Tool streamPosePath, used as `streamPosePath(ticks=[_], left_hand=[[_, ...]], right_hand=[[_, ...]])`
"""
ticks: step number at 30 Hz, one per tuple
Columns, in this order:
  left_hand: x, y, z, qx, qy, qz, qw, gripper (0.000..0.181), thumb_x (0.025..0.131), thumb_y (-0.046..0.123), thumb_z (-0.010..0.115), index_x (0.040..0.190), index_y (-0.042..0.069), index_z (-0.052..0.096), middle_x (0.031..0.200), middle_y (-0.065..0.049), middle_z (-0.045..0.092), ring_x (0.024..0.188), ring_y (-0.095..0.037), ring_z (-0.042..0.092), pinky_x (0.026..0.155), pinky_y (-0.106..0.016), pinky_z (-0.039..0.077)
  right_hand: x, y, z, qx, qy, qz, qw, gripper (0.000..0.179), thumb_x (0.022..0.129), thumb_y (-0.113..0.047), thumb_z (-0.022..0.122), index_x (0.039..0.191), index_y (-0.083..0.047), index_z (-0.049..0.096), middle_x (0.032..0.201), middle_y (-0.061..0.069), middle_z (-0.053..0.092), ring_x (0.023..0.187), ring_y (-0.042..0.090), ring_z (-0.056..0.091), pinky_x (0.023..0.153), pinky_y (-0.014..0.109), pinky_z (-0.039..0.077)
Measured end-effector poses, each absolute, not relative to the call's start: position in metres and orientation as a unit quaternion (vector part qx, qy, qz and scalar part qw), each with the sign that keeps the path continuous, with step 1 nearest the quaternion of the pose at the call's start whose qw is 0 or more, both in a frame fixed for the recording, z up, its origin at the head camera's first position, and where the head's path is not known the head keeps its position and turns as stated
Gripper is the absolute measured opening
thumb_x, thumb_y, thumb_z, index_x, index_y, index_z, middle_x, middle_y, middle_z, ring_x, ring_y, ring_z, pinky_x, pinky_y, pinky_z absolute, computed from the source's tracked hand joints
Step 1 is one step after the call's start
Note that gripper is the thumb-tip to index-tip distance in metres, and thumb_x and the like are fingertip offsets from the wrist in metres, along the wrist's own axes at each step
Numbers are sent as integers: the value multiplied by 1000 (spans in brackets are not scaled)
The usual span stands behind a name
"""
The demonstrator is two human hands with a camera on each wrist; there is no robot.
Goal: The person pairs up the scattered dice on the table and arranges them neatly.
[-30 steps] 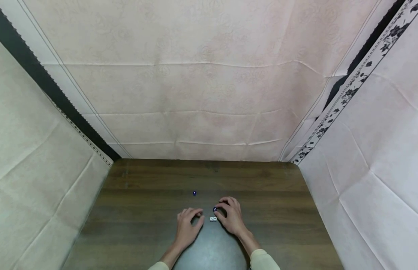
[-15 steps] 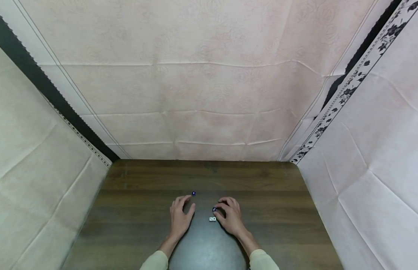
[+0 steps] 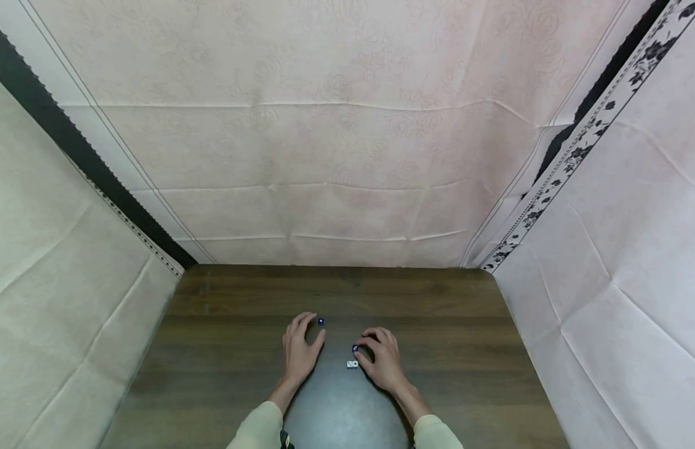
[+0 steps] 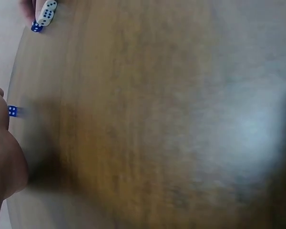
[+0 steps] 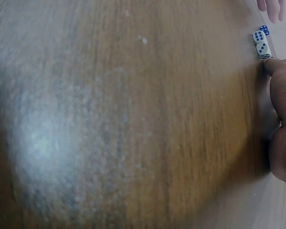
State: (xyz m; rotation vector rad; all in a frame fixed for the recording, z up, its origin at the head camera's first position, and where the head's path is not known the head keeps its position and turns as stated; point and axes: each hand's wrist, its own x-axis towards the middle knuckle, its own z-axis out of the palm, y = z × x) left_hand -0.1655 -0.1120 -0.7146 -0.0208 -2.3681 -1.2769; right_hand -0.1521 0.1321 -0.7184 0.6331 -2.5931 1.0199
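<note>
My left hand (image 3: 300, 350) reaches over the table with its fingers spread. A blue die (image 3: 321, 322) with white dots lies just off its fingertips, in the gap beyond thumb and forefinger. In the left wrist view that blue die (image 4: 12, 111) shows beside the hand. Opposite, my right hand (image 3: 383, 360) pinches a second blue die (image 3: 355, 348) between the tips of thumb and forefinger. Just nearer to me, two white dice (image 3: 352, 364) sit side by side by the right thumb. The right wrist view shows the white dice (image 5: 261, 44) close to the thumb tip.
The brown wooden table (image 3: 437, 312) stretches to both sides and behind the dice. Pale cloth (image 3: 347, 149) hangs beyond its back edge, and more cloth panels flank it left and right. A bright reflection lies on the wood between the forearms.
My left hand has moved left and away from me, from near the white dice to beside the far blue die, its fingers spreading. The right hand and its die hold their place.
</note>
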Motion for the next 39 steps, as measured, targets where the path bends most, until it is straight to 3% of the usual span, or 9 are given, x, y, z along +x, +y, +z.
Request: streamPosePath(ticks=[6,17,26,39], left_hand=[[-175,-114,-714,-26,-867,-456,197,44,98,12,89,139,2,77,147,-20,72,138,-46,67,120,-74,40],[-182,-116,-710,-43,-880,-433,189,29,99,6,86,127,2,82,132,-17,80,130,-45,71,115,-74,41],[-186,-116,-717,-51,-879,-422,216,27,96,6,88,122,3,85,128,-16,82,130,-46,71,112,-75,42],[-189,-116,-720,-44,-875,-439,199,21,98,8,87,119,5,86,125,-15,82,129,-45,71,114,-74,41]], right_hand=[[-152,131,-717,210,-901,361,118,16,98,-20,91,113,-17,85,133,11,73,133,39,61,119,68,41],[-152,130,-715,211,-901,359,119,16,98,-20,91,113,-19,84,134,9,73,134,39,61,118,66,42],[-152,131,-714,203,-905,356,113,16,98,-21,91,112,-20,84,134,9,72,134,38,60,118,65,42],[-152,133,-716,204,-904,356,121,17,97,-20,91,112,-19,85,134,10,73,133,37,61,117,65,42]])
